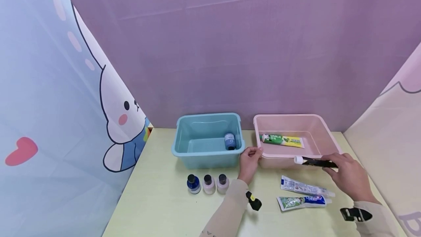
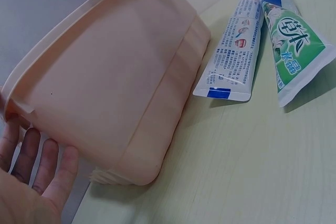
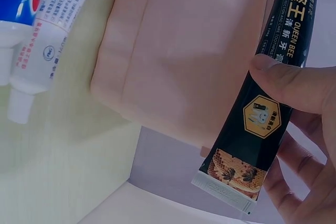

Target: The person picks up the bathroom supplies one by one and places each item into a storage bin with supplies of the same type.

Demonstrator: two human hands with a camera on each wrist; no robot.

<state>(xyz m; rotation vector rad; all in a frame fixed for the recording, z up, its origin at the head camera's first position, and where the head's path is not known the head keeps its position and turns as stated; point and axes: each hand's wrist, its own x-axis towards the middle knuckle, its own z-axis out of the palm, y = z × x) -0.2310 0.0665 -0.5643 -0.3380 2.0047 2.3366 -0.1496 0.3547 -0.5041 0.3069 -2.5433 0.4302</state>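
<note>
My right hand point(image 1: 352, 176) pinches a black toothpaste tube point(image 3: 262, 106) between thumb and fingers, its white cap pointing left, over the front rim of the pink bin point(image 1: 279, 162). My left hand point(image 1: 249, 164) grips the bin's front left corner at the rim, fingers along the outer wall. Inside the bin lies a green and yellow toothpaste tube point(image 1: 283, 140). On the table in front of it are two more tubes, a white one point(image 1: 304, 185) and a green and blue one point(image 1: 300, 202), with their capped ends together at the right.
Left of the pink bin stands a blue bin point(image 1: 207, 160) with a small blue bottle point(image 1: 230, 141) inside. Before it, a dark blue bottle point(image 1: 193, 184) and two pale pink bottles point(image 1: 208, 185) with black caps stand in a row. Fabric walls point(image 1: 230, 46) enclose the table.
</note>
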